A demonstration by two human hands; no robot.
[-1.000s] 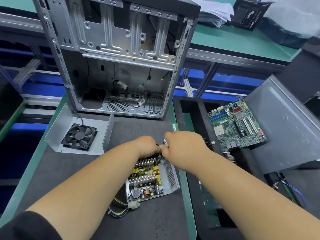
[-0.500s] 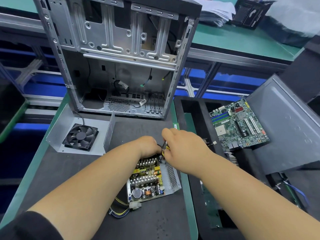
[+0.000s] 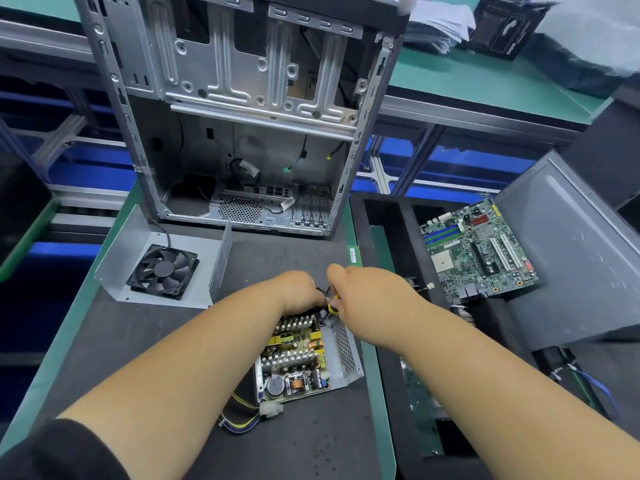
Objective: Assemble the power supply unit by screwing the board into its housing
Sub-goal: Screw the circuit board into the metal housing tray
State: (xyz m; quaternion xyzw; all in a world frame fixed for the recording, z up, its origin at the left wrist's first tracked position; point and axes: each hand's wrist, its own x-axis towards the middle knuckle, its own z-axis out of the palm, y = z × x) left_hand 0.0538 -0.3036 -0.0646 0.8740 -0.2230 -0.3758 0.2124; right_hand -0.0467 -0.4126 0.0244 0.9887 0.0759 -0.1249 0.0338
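The power supply board (image 3: pixel 294 358), with heatsinks, coils and a capacitor, lies in its open metal housing (image 3: pixel 344 348) on the dark mat. My right hand (image 3: pixel 367 296) grips a small screwdriver (image 3: pixel 330 308) with a yellow and black handle, its tip down at the board's far right corner. My left hand (image 3: pixel 299 292) rests curled on the far end of the unit beside the screwdriver; what its fingers hold is hidden. A bundle of yellow, black and blue wires (image 3: pixel 242 417) with a white plug trails from the near end.
An open computer case (image 3: pixel 242 116) stands upright behind the unit. The housing cover with a black fan (image 3: pixel 162 271) lies to the left. A green motherboard (image 3: pixel 478 251) sits in a black foam tray (image 3: pixel 374 237) on the right, beside a grey case panel (image 3: pixel 571 244).
My right hand has shifted slightly at the board's far corner while holding the screwdriver. The left hand stays in place on the unit.
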